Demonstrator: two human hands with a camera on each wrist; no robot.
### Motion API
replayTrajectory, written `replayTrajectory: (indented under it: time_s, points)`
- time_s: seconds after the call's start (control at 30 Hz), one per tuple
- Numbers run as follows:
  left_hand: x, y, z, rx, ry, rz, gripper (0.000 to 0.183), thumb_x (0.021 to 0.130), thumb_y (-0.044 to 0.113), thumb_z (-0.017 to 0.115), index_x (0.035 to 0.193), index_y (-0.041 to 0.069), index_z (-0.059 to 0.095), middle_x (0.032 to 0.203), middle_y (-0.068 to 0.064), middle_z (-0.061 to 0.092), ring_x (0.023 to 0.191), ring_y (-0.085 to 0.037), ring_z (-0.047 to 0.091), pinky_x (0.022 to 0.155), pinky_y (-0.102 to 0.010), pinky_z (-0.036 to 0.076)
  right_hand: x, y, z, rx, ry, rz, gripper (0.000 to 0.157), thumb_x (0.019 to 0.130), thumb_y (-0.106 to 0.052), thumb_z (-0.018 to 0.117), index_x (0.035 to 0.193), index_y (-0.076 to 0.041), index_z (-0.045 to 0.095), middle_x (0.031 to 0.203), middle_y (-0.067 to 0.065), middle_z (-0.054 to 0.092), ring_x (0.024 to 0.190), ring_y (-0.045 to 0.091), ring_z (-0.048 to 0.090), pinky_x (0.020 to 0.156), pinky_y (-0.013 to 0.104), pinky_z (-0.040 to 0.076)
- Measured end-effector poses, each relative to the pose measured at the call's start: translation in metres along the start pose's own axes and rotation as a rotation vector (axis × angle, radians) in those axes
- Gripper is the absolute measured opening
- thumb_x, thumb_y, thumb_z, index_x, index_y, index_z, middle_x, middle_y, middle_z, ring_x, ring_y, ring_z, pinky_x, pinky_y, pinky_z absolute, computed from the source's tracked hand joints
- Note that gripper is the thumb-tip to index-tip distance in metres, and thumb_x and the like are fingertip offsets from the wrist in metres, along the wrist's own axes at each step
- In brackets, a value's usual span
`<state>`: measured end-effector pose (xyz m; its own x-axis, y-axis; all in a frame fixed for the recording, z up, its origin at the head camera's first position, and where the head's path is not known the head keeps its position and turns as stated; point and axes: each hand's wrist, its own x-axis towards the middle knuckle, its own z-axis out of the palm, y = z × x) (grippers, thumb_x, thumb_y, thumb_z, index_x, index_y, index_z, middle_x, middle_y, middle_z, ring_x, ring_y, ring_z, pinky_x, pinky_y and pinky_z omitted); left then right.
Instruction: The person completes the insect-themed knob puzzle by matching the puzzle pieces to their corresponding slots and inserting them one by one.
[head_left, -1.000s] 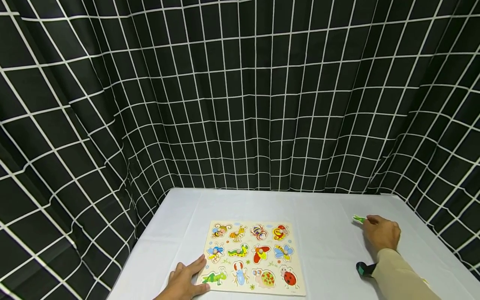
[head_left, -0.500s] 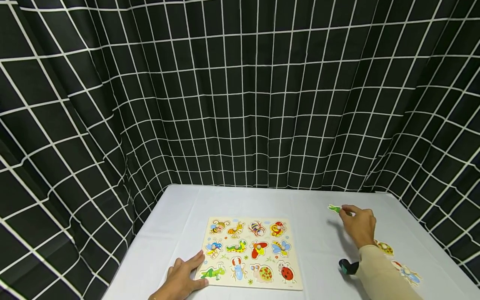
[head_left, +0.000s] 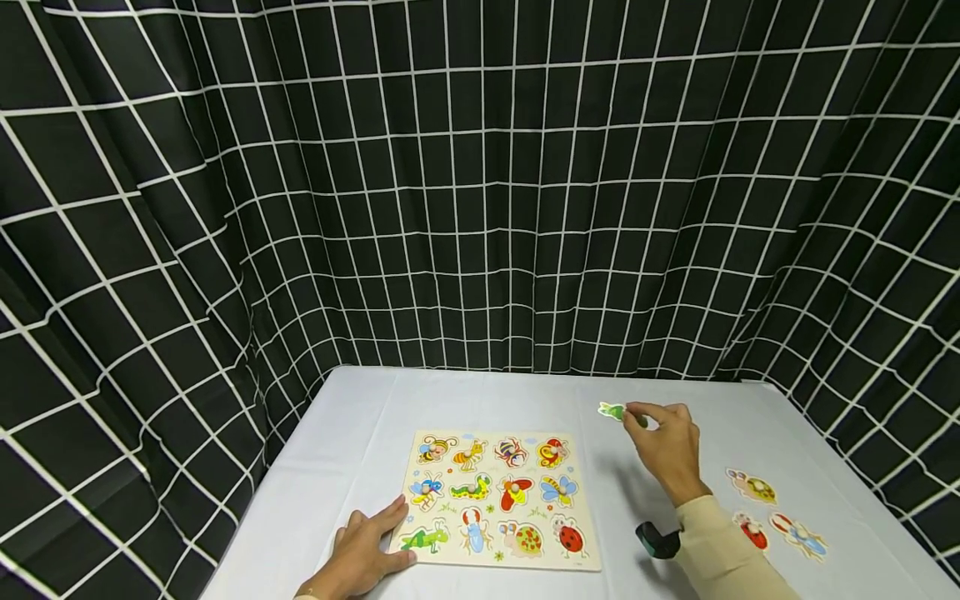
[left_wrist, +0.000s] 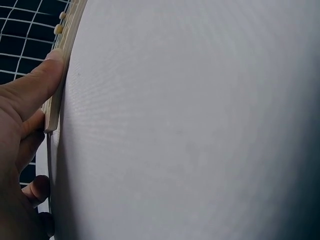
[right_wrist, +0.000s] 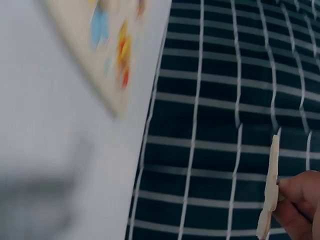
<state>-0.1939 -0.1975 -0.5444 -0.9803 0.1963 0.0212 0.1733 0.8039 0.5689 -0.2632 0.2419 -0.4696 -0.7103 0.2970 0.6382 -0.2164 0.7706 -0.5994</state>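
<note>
A cream wooden knob puzzle board with insect pictures lies on the white table. My left hand is at its near-left corner, index finger along the left side and thumb at the front edge. In the left wrist view the straight thumb presses the board's edge. My right hand pinches a green grasshopper puzzle piece above the table, right of and beyond the board. The right wrist view shows this piece edge-on, thumb and finger behind it. The board's front row shows pictures without knobs, a grasshopper among them.
Right of the right forearm lie a loose snail piece, a ladybug piece and a stag beetle piece. A dark camera juts from the right wrist. A black curtain with white grid lines surrounds the table's far sides.
My right hand has lifted the grasshopper piece from the right side and carried it leftward towards the board, uncovering the loose pieces. My left hand stays at the board's corner.
</note>
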Motion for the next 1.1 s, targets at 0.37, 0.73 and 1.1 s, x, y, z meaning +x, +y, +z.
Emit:
replayTrajectory:
  time_s: [0.37, 0.73, 1.1]
  points:
    - [0.0, -0.001, 0.002, -0.009, 0.003, 0.014, 0.079, 0.069, 0.044, 0.082, 0.135, 0.01, 0.057, 0.148, 0.003, 0.042, 0.081, -0.015, 0.033, 0.07, -0.034, 0.028, -0.028, -0.06, 0.018, 0.123, 0.011, -0.169, 0.016, 0.071, -0.006, 0.084, 0.085, -0.009, 0.079, 0.072, 0.0, 0.058, 0.069, 0.012, 0.042, 0.054, 0.031, 0.035]
    - [-0.001, -0.001, -0.001, 0.001, 0.02, 0.036, 0.077, 0.069, 0.043, 0.082, 0.134, 0.009, 0.058, 0.147, 0.001, 0.043, 0.081, -0.015, 0.033, 0.071, -0.035, 0.028, -0.055, -0.108, 0.042, 0.249, -0.025, -0.322, 0.017, 0.07, -0.002, 0.085, 0.083, -0.012, 0.078, 0.074, -0.007, 0.063, 0.069, 0.015, 0.045, 0.055, 0.025, 0.036]
    - [-0.001, -0.003, 0.003, -0.012, 0.015, 0.052, 0.077, 0.07, 0.043, 0.082, 0.134, 0.008, 0.058, 0.147, 0.0, 0.044, 0.082, -0.015, 0.034, 0.069, -0.035, 0.027, -0.094, -0.144, 0.076, 0.35, -0.145, -0.428, 0.014, 0.073, -0.004, 0.081, 0.079, -0.016, 0.077, 0.077, -0.013, 0.07, 0.067, 0.015, 0.044, 0.061, 0.026, 0.033]
